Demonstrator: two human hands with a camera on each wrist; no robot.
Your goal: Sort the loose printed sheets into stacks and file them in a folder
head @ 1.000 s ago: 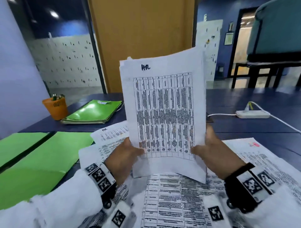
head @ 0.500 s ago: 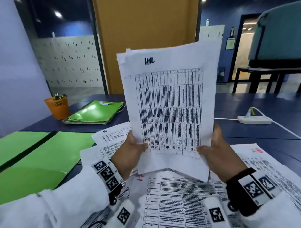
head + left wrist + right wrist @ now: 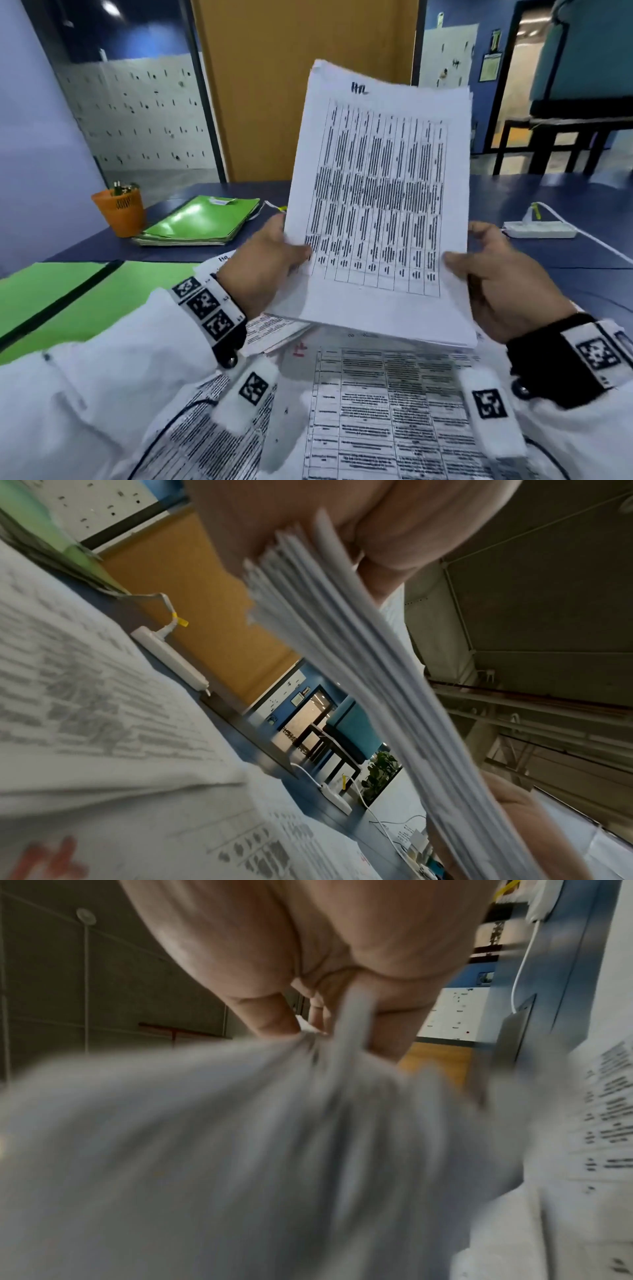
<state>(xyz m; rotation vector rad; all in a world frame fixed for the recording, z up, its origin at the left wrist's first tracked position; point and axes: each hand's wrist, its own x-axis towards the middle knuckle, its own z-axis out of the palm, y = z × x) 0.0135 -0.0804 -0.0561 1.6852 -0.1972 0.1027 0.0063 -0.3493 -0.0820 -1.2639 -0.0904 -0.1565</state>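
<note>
White paper makes up the stack of printed sheets (image 3: 380, 212), which is held upright above the table (image 3: 565, 274), clear of the loose sheets (image 3: 387, 411) spread beneath it. The stack is pinched at its lower left edge by the left hand (image 3: 263, 263) and at its lower right edge by the right hand (image 3: 496, 277), thumbs laid on the front page and fingers hidden behind. In the left wrist view the sheet edges are seen fanned and uneven, so the stack is judged not yet squared. From here, pages could slide out of the fanned bundle if either pinch were loosened, and the tall unsupported top could flop backward, since only the bottom edge is gripped. A sheet dropped onto the loose sheets below would be mixed back into unsorted paper. The open green folder (image 3: 68, 308) lies flat at the left, well apart from the stack, with closed green folders (image 3: 202, 219) and an orange cup (image 3: 120, 212) beyond it. Compared with a second ago, the stack has been carried to the right and tilted slightly clockwise, and both hands are seen higher in the head view.
</note>
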